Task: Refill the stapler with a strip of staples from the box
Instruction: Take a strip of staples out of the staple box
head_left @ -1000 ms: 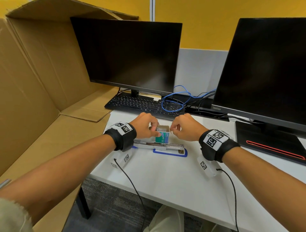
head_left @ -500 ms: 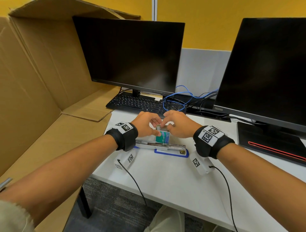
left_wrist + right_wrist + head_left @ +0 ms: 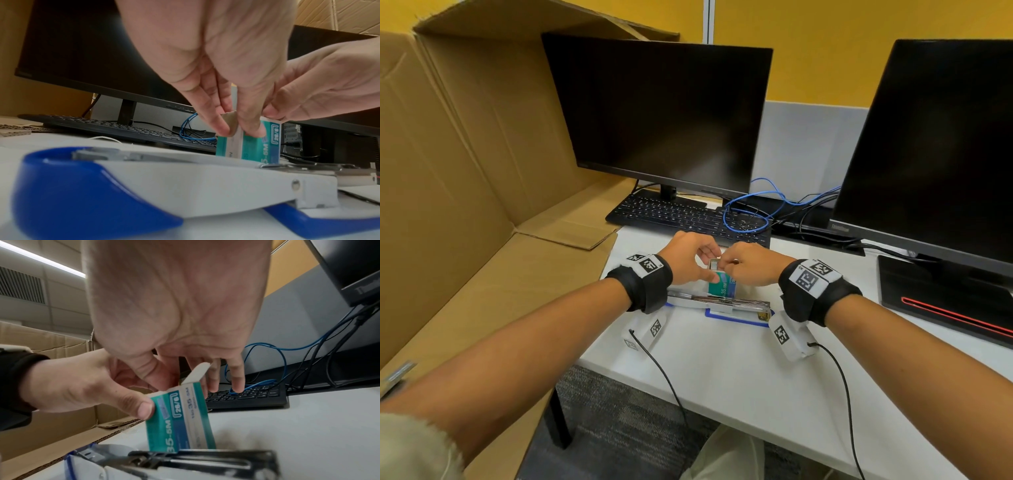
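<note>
The opened blue and white stapler [image 3: 722, 303] is lying flat on the white tabletop [image 3: 722, 370], nearest the person, its metal staple channel facing up. Just behind it the teal staple box [image 3: 720, 286] is standing upright, top flap open. The left hand [image 3: 686, 262] is gripping the box, thumb on its front face and fingers behind. The right hand [image 3: 750, 265] is reaching into the open top with thumb and fingertips pinching; whether it is gripping a strip is hidden. Beyond are sitting a black keyboard [image 3: 681, 219], a blue cable [image 3: 756, 205] and two dark monitors [image 3: 664, 116]
</note>
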